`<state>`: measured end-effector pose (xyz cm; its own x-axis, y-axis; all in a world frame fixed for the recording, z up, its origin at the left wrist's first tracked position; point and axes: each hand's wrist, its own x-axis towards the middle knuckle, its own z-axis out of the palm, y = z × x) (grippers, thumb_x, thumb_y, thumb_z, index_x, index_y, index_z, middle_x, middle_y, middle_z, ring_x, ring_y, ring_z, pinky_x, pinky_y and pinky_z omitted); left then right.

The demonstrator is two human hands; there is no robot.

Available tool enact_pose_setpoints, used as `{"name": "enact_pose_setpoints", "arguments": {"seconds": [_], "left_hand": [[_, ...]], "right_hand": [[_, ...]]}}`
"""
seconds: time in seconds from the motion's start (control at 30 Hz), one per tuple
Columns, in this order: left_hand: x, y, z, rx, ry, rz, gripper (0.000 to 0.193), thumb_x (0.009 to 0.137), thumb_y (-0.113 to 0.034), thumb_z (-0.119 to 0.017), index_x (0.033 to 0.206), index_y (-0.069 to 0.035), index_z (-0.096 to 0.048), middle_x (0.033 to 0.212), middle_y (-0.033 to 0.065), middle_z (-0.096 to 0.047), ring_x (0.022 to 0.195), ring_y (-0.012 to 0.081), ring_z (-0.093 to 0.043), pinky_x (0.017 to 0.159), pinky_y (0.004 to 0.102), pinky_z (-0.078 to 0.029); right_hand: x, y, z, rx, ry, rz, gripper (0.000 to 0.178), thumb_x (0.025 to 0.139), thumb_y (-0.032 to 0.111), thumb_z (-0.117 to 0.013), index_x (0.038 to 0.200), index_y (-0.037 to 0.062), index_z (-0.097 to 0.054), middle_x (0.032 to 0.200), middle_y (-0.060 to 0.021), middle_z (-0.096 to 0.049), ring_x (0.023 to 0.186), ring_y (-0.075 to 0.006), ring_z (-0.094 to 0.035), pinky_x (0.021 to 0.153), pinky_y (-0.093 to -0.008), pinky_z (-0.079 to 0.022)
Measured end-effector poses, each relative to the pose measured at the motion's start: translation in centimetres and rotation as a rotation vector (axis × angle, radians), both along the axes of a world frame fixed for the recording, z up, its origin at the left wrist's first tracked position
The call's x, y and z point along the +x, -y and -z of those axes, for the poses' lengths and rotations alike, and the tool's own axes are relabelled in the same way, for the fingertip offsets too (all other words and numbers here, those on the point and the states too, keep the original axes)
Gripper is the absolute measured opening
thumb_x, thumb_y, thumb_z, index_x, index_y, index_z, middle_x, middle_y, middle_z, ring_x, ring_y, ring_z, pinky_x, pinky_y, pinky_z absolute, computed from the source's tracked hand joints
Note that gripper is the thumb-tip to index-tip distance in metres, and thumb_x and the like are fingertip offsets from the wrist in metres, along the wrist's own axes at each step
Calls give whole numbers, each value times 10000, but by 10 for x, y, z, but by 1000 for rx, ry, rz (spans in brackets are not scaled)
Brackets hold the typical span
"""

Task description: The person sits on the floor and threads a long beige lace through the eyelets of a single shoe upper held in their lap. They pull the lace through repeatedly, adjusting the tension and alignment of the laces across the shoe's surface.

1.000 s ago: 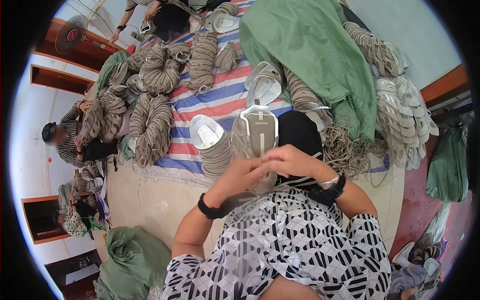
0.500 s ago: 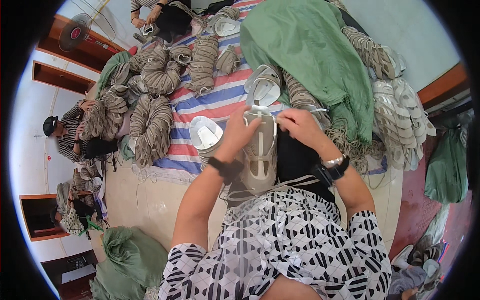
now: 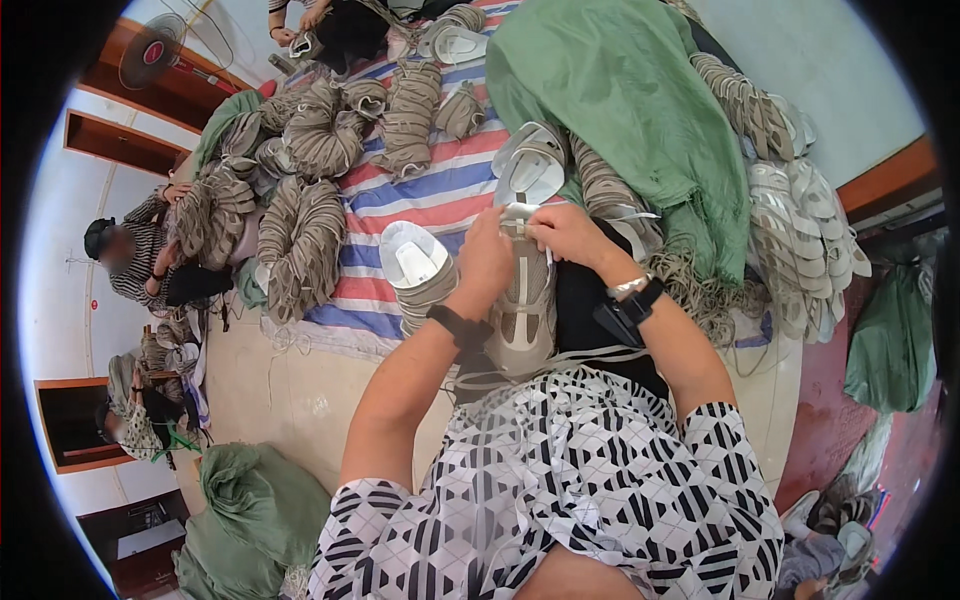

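Observation:
A beige-grey mesh shoe upper [image 3: 525, 300] stands lengthwise over my lap, toe toward me and its white-lined opening away from me. My left hand [image 3: 486, 258] is closed round the upper's left edge near the opening. At the top of the lacing, my right hand [image 3: 575, 236] pinches with thumb and forefinger; what is between the fingertips is too small to make out. Thin beige laces [image 3: 600, 356] trail across my lap. Just left of my left wrist sits a stack of nested shoe uppers [image 3: 425, 298], and beyond my hands stands another stack [image 3: 530, 172].
A striped tarp [image 3: 365, 285] covers the floor ahead, bearing coiled bundles of uppers [image 3: 300, 250]. A green sack [image 3: 620, 110] lies at the far right, near hanging rows of uppers [image 3: 795, 250]. Co-workers [image 3: 140, 250] sit at the left and far side. Green sacks [image 3: 265, 510] rest behind left.
My right hand has moved left and slightly away from me, from beside the upper to its top. My left hand has shifted slightly along the edge; the upper stays over my lap.

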<state>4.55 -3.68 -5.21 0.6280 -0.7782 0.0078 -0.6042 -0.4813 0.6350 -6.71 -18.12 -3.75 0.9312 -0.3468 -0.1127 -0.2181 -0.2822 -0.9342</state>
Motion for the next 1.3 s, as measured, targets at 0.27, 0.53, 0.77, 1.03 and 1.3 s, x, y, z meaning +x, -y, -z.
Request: {"name": "enact_pose_setpoints", "arguments": {"seconds": [0.27, 0.53, 0.77, 1.03, 1.3], "left_hand": [[-31, -68, -9, -186, -59, 196, 884, 786, -254, -657, 1429, 85, -155, 1471, 323, -180, 1384, 424, -188, 1124, 448, -180], [-55, -77, -16, -102, 111, 166, 872, 796, -202, -659, 1450, 44, -138, 1492, 304, -141, 1385, 426, -182, 1112, 451, -196], [-80, -72, -10, 16, 277, 60, 806, 797, -96, -640, 1457, -6, -185, 1493, 283, -162, 1375, 437, -197, 1096, 481, -217], [-70, -93, -17, -174, 56, 141, 779, 830, -156, -620, 1443, 40, -181, 1481, 302, -181, 1373, 420, -219, 1116, 423, -212], [-62, -90, -26, -24, 130, 172, 715, 830, -237, -649, 1398, 21, -299, 1415, 254, -334, 1290, 392, -362, 1061, 405, -318]], "right_hand": [[-2, -16, -10, -387, 352, -75, 129, 830, 165, -598, 842, 44, -640, 784, -140, -612, 753, -305, -587, 696, -367, -464], [5, -47, 7, -265, 465, 50, 97, 852, 115, -579, 855, 18, -588, 818, -127, -581, 798, -330, -543, 736, -390, -459], [16, -37, 5, -301, 452, -60, 155, 892, 164, -556, 864, 12, -573, 812, -103, -570, 798, -274, -561, 745, -332, -450], [-29, -46, -1, -132, 361, -224, 130, 887, 131, -569, 889, 10, -617, 824, -74, -623, 841, -199, -579, 771, -298, -458], [-19, -38, -2, -85, 234, -137, 161, 873, 149, -607, 845, -6, -638, 764, -58, -614, 702, -154, -551, 667, -311, -451]]}}
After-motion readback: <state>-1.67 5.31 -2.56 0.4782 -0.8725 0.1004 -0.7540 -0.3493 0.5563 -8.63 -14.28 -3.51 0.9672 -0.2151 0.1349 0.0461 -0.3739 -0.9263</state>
